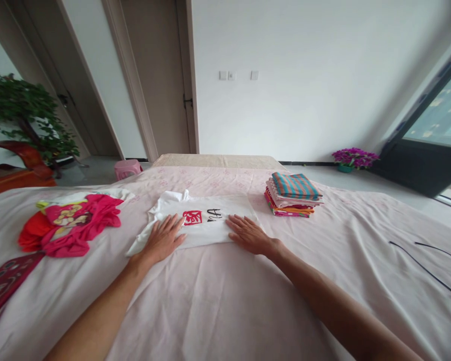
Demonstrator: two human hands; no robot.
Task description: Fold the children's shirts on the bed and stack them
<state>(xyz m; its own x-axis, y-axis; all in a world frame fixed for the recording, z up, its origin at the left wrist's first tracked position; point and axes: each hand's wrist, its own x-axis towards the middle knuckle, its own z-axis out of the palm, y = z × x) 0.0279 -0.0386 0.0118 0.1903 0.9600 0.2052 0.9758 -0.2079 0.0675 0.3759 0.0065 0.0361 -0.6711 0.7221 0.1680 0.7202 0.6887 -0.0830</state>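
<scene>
A white T-shirt (214, 233) with a red square print and black lettering lies flat on the pink sheet (195, 301) in front of me. Its left end, near the sleeves, is bunched up. My left hand (163, 238) rests palm down on the shirt's left part, just beside the red print, with fingers spread. On the right part, past the black lettering, my right hand (248, 233) also lies flat, fingers stretched out. Neither hand grips the cloth.
To the right stands a stack of folded clothes (293, 195), a striped one on top. Crumpled pink and red clothes (78, 223) lie at left, near a dark red patterned item (11, 283). Thin dark eyeglass-like arms (424, 265) lie far right. A pink stool (128, 169) stands beyond.
</scene>
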